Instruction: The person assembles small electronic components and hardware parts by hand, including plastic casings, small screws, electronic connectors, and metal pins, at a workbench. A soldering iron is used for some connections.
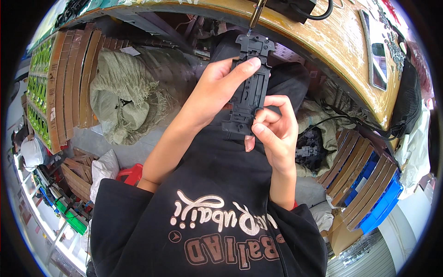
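Observation:
A long black plastic chassis plate (pixel 247 92), with slots and raised ribs, is held upright over my lap. My left hand (pixel 221 85) grips its left side, thumb pressed on the upper face and the other fingers mostly hidden behind. At the lower right edge, my right hand (pixel 279 131) is closed with bent fingers, thumb by the corner and one fingertip showing below. Whether it also pinches a small part, I cannot tell. The metal shaft of a screwdriver (pixel 257 16) comes down from above, its tip at the plate's top end.
A wooden workbench (pixel 344 69) curves across the top right, bearing a phone (pixel 379 67). A woven sack (pixel 120 99) stands at left beside stacked cardboard trays (pixel 69 87). At right are an open sack of black parts (pixel 309 147) and blue bins (pixel 380 198).

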### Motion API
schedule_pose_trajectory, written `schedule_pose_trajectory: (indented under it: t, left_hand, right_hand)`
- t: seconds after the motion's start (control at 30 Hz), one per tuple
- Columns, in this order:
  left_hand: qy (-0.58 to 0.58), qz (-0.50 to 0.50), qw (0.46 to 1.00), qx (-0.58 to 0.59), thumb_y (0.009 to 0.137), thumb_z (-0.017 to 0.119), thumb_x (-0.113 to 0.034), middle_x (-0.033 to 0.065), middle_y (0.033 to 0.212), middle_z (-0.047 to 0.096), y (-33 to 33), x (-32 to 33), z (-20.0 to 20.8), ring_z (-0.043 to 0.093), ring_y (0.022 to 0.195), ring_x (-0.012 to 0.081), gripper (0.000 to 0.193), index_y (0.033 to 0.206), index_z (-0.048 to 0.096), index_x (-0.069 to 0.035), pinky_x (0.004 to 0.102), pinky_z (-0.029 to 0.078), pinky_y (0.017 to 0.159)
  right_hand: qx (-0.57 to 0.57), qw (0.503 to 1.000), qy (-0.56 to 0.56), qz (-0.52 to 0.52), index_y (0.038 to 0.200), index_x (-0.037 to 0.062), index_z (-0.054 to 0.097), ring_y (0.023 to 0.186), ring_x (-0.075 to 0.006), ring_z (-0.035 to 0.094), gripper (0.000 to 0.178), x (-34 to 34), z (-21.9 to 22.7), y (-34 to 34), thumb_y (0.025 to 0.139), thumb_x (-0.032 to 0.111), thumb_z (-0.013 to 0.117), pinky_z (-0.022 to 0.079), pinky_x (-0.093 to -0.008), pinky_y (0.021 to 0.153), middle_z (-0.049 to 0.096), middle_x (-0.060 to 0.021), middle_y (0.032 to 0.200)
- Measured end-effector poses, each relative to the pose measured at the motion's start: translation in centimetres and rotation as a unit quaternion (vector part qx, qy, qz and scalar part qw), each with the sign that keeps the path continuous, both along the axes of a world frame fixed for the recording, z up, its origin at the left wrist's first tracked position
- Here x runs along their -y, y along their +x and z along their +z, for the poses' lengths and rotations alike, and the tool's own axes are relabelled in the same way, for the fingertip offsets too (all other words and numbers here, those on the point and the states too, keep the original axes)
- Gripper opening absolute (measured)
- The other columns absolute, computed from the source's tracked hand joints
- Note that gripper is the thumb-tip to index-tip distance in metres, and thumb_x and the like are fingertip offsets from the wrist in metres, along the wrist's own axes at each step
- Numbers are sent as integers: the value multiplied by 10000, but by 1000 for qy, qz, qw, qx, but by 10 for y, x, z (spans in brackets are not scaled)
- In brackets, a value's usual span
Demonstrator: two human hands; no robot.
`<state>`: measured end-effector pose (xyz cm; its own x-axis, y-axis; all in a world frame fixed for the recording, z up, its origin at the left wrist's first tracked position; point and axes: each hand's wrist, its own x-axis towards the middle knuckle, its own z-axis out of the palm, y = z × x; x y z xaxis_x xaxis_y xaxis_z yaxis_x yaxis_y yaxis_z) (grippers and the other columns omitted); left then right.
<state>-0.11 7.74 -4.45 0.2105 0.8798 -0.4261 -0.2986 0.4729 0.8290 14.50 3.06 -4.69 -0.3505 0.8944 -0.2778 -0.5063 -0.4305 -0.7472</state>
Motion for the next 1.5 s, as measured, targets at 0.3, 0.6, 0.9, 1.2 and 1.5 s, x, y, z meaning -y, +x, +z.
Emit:
schedule_pose_trajectory:
  t: [0.3,0.6,0.9,1.2,1.5]
  left_hand:
    - [-27,-36,999,7,853,471,-300,56,771,599,-3,13,5,565,625,74,327,888,575,7,196,461,546]
    - [-28,-20,999,22,852,472,-275,53,791,595,0,12,3,566,665,79,303,907,564,9,202,465,573]
    - [-4,-25,998,51,823,494,-204,68,821,600,3,9,1,582,693,97,273,951,561,28,212,479,603]
    - [28,-23,999,38,820,495,-200,72,809,606,2,7,0,585,671,98,270,941,569,30,206,479,573]
    - [-4,-26,999,42,811,503,-214,72,808,605,0,2,3,589,680,102,278,933,570,27,207,482,577]
  right_hand:
    - [0,999,-7,33,1021,-17,359,522,-135,534,343,8,-4,6,741,-53,554,451,-222,488,529,-86,671]
    - [-58,998,-24,10,1025,-15,357,510,-153,533,342,7,-10,4,742,-46,547,455,-240,450,523,-91,678]
    - [-65,997,-25,-16,1029,-5,353,524,-160,538,344,0,-9,3,746,-34,548,457,-248,430,523,-90,688]
    - [-62,998,-13,-17,1032,-10,349,515,-158,536,351,-3,-7,3,745,-33,550,456,-248,427,523,-91,682]
    - [-70,997,-5,-22,1034,-10,349,505,-160,531,350,-8,-7,0,748,-32,549,452,-249,421,520,-96,678]
